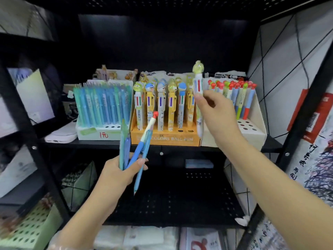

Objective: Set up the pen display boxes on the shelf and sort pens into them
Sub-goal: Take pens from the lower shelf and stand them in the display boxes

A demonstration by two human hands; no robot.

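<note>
Boxes (165,138) stand on the shelf (270,143), mostly filled. Right hand (216,109) pinches a multicolour pen (198,98); left hand (117,172) grips a bundle (133,152) awaiting sorting.

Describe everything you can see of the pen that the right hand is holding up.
The multicolour pen is thick and white, seemingly plastic, with coloured slider tabs near its top and a pale yellow-green figure cap. It stands nearly upright, cap up, in front of the orange display box and the white one. The right hand pinches its middle; nothing else touches it. Its lower end shows blurred dark lettering.
</note>
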